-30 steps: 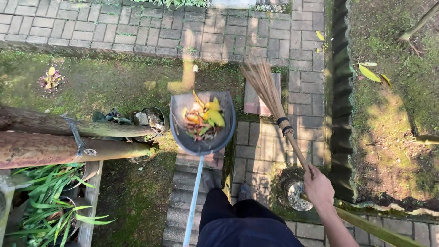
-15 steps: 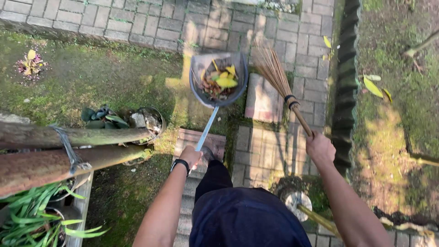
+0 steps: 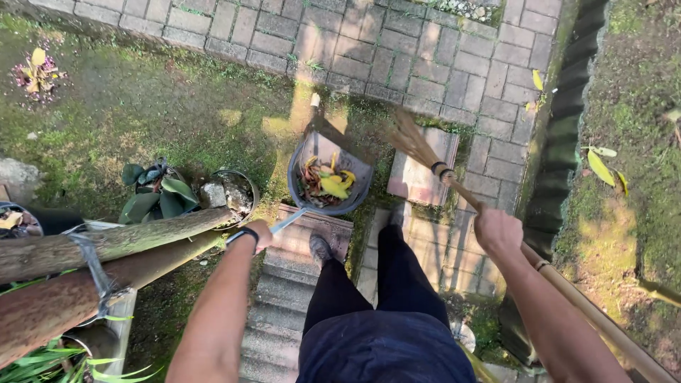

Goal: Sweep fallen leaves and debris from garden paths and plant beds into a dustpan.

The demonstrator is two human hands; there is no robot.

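My left hand [image 3: 259, 232] grips the light metal handle of a dark round dustpan [image 3: 303, 193], which holds yellow, orange and brown leaves [image 3: 326, 185]. The pan hangs low over the paving just ahead of my feet. My right hand [image 3: 496, 228] is closed around the long wooden handle of a straw broom [image 3: 420, 150], whose bristle head points forward and left, close beside the pan's right rim. My dark trousers and one shoe [image 3: 320, 249] show below.
Two lashed wooden poles [image 3: 106, 245] cross at left above potted plants [image 3: 157, 196]. Mossy ground lies at left, brick paving [image 3: 397, 50] ahead. A corrugated dark edging [image 3: 567, 106] runs down the right, with fallen leaves [image 3: 600, 164] on soil beyond it.
I have stepped forward; the dustpan has swung lower and nearer to my feet, and the broom head has tilted further left toward the pan.
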